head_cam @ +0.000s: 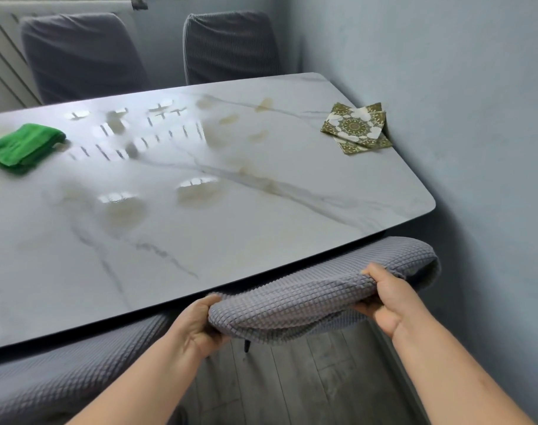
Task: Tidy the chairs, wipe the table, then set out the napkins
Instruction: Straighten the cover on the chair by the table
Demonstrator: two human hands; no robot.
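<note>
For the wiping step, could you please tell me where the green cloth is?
In the head view, the green cloth lies far left on the table, opposite the napkins.

Both hands are on the near chair [307, 296]: the left hand [197, 326] grips the left end of its grey waffle-covered backrest and the right hand [387, 299] grips the right end, fingers [365, 308] curled round the fabric. The backrest sits right at the near edge of the marble surface [200, 240]. A second covered chair [62, 372] is beside it on the left. Up on the surface there's a folded green cloth [25, 148] at far left, patterned napkins [356, 127] stacked by the wall, and brownish smudges [197, 196] across the middle. A far-left chair [83, 56] and a far-right chair [230, 44] line the opposite side.
</note>
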